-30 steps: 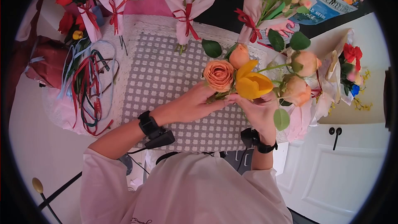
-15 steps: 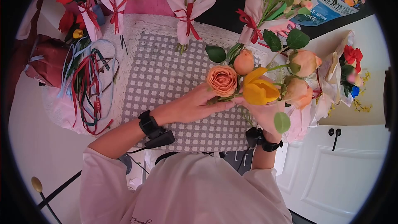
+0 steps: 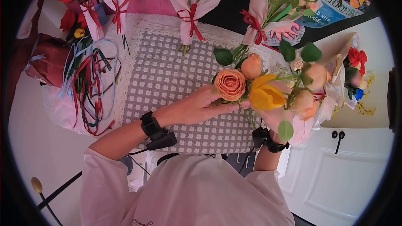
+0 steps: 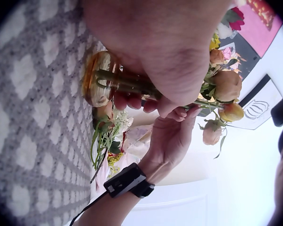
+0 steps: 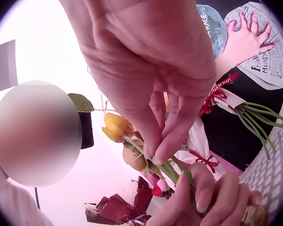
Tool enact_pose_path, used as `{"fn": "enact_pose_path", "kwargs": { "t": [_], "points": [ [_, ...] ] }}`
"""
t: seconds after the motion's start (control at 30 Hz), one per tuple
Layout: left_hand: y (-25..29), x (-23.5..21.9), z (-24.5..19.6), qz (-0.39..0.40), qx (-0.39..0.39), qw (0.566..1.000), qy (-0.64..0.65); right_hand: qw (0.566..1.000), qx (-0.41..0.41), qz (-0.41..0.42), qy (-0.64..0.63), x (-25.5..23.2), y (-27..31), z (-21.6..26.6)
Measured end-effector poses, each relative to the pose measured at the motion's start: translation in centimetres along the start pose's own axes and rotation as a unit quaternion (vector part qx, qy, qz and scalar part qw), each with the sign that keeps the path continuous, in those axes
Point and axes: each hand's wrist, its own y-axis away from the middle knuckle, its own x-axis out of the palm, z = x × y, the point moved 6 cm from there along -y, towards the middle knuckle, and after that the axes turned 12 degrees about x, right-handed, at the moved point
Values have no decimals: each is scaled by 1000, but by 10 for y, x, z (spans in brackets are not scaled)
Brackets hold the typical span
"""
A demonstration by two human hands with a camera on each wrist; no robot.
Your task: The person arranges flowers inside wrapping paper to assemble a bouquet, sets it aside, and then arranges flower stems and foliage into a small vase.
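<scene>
My left hand (image 3: pixel 201 106) curls round an amber glass vase (image 4: pixel 100 82) standing on the checked cloth, with green stems inside it. Just above those fingers, my right hand (image 3: pixel 272 116) pinches the stem of a yellow tulip (image 3: pixel 267 93) between thumb and fingertips, as the right wrist view shows. An open orange rose (image 3: pixel 230 85) leans over the left hand, with an orange bud (image 3: pixel 251 66) behind it. Peach roses (image 3: pixel 305 104) and green leaves (image 3: pixel 285 130) spread to the right. In the head view the flowers and hands hide the vase.
Wrapped bouquets with red ribbons (image 3: pixel 191 20) lie along the back of the checked cloth (image 3: pixel 167 67). Loose red and blue ribbons (image 3: pixel 90 88) are heaped at the left, beside a dark red wrapped bundle (image 3: pixel 50 62). Another wrapped bouquet (image 3: pixel 335 75) is at the right.
The rose, tulip and other blooms have shifted right and slightly toward me. My right hand has moved the same way, while the left hand stays nearly in place.
</scene>
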Motion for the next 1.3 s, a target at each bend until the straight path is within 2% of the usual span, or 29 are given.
{"fn": "enact_pose_path", "kwargs": {
  "t": [0.07,0.17,0.23,0.33,0.43,0.53,0.67,0.73,0.77,0.83,0.87,0.93,0.97,1.0,1.13,1.17,1.2,1.23,1.3],
  "points": [
    [0,0,-1,-4,17,1000,-7,1000,-4,1,4,1,-1,-5],
    [3,1,6,-25,-4,1000,5,1000,-16,3,15,2,-1,-6],
    [5,4,13,-11,-50,997,60,999,-24,5,21,4,-1,-6],
    [8,4,19,21,-66,997,31,999,-37,9,31,7,-1,-6],
    [9,4,18,17,-94,995,44,998,-48,10,40,9,0,-6],
    [5,2,8,-2,-48,999,2,997,-59,10,49,12,1,-4],
    [4,-1,1,10,-57,998,-20,995,-76,14,62,18,1,-1],
    [7,1,6,24,-132,991,19,994,-84,15,68,22,2,1],
    [6,1,4,24,-132,991,19,993,-88,17,71,24,2,3],
    [7,1,5,33,-183,982,21,993,-94,18,73,28,4,16],
    [9,1,8,32,-183,982,21,997,-77,4,29,25,8,33],
    [8,2,7,16,-93,995,-15,998,-60,-11,-16,23,10,39],
    [8,2,7,16,-93,995,-14,979,-15,33,-199,25,9,29],
    [8,3,8,13,-103,995,-1,923,30,76,-375,28,10,22],
    [7,3,6,15,-96,995,12,914,25,24,-405,25,17,26],
    [7,3,8,15,-96,995,12,869,65,36,-489,27,16,19],
    [6,3,7,10,-63,998,2,816,104,48,-567,31,16,12],
    [6,3,6,4,-30,999,-9,816,105,48,-567,32,15,8],
    [6,4,7,-5,-12,999,-29,931,34,-22,-364,21,14,7]
  ]
}}
